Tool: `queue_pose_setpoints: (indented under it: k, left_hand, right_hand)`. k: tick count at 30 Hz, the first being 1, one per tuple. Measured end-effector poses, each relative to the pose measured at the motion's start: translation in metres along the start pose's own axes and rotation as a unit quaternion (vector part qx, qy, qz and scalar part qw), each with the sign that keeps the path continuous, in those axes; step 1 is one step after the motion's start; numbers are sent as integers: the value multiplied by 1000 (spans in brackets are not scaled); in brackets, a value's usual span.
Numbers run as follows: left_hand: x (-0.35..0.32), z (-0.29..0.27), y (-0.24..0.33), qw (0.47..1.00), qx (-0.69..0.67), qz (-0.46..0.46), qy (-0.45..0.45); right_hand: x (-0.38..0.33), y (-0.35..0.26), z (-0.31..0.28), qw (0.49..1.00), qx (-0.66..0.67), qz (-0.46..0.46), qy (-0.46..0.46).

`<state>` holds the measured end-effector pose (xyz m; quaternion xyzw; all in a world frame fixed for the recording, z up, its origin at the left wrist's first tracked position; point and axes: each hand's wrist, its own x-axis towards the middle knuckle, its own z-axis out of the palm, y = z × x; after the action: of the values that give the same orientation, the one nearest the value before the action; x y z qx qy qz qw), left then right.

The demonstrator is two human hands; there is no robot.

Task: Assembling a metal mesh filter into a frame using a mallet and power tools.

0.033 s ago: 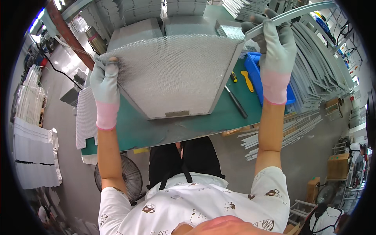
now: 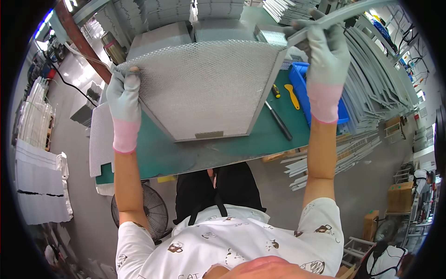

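A large grey metal mesh filter panel (image 2: pixel 204 88), wider at the far end, lies tilted over the green table (image 2: pixel 186 153). My left hand (image 2: pixel 123 95), in a grey glove with a pink cuff, grips the panel's far left corner. My right hand (image 2: pixel 325 51), gloved the same way, is closed on a long grey metal frame strip (image 2: pixel 344 11) held at the panel's far right corner. A small grey tab sits on the panel's near edge.
A blue tray (image 2: pixel 302 88) stands right of the panel, with a yellow-handled tool (image 2: pixel 291 95), a small screwdriver (image 2: pixel 276 90) and a dark rod (image 2: pixel 278 122) beside it. Stacks of mesh panels (image 2: pixel 218 9) are behind. Metal strips (image 2: pixel 371 93) pile at right. A fan (image 2: pixel 146 211) stands below.
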<state>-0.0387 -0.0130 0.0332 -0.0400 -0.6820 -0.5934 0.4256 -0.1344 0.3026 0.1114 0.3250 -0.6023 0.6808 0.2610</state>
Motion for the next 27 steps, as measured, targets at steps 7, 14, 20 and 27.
queue_pose_setpoints:
  k: [7, 14, 20, 27]
  left_hand:
    - [18, -5, -4, 996, -43, -29, -71]
    - [8, 18, 27, 995, -63, 79, 5]
    - [11, 22, 26, 986, -106, 105, 73]
    - [-5, 20, 22, 975, -128, 165, 72]
  right_hand:
    - [67, -55, 4, 854, -331, -2, -402]
    - [59, -35, 32, 713, -390, -102, -574]
    - [62, -41, 50, 702, -370, -177, -582]
    - [41, -37, 85, 751, -290, -154, -573]
